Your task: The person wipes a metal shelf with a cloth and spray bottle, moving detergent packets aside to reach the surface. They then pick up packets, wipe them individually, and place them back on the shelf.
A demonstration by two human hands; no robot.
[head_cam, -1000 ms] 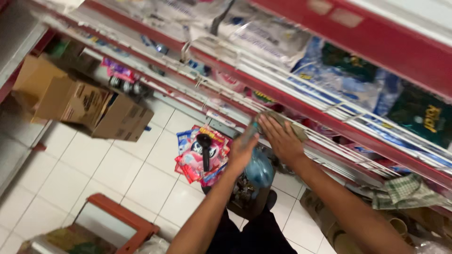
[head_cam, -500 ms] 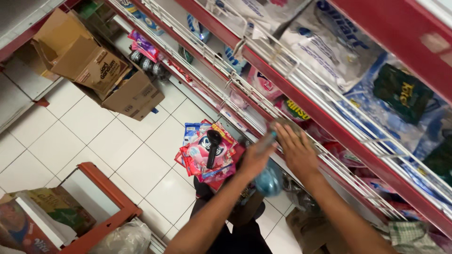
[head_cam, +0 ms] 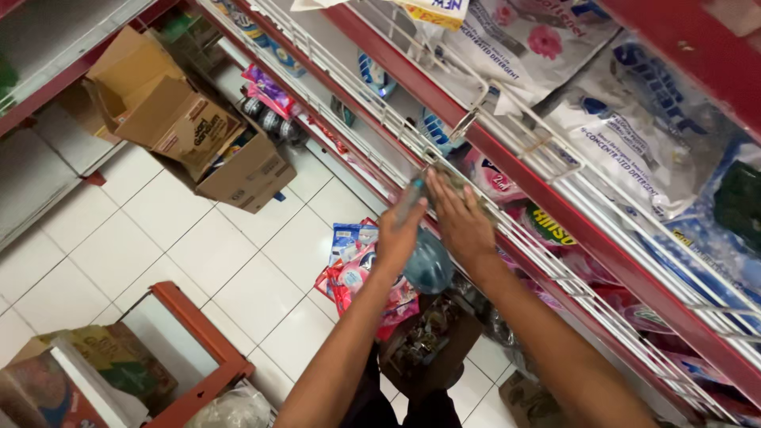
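My left hand is raised toward the shelf and grips a bluish plastic pouch, whose lower part bulges below my wrist. My right hand lies flat with its fingers stretched out against the top of the same pouch, right at the white wire rail of a red shelf. Behind the rail lie pink and green detergent bags. The pouch's upper end is hidden between my hands.
Large white and blue detergent bags fill the upper shelf. Below my arms, a pile of red and blue pouches lies on the white tiled floor. Open cardboard boxes stand further down the aisle. A red-framed trolley sits at bottom left.
Both hands have risen with the pouch from low in front of the shelf up to the wire rail. The view has tilted further toward the shelves.
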